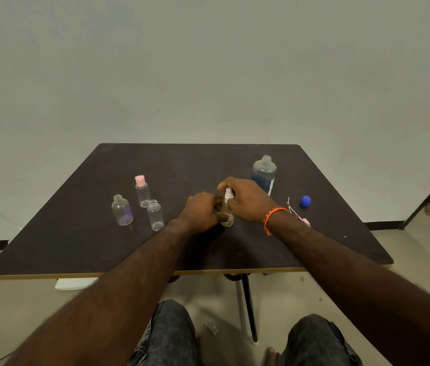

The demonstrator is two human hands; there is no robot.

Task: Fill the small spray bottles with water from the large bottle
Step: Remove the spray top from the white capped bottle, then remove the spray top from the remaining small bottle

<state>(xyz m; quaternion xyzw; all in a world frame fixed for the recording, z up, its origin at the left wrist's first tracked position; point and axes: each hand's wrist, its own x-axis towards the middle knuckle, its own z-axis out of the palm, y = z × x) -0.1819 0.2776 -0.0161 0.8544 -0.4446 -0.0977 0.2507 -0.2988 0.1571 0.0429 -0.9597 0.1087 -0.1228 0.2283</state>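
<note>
Now the left hand [201,210] holds a small bottle [227,216] upright mid-worktop [76,233], while right-hand [245,200] fingers pinch its white sprayer [228,194], likely screwing it on; next, fill an open bottle [155,215] from the uncapped large bottle [264,173]

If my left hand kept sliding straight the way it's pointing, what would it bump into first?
Nothing new: the left hand already grips the small spray bottle ahead of it. Beyond that comes the right hand, then probably the large bottle, though depth is unclear.
</note>
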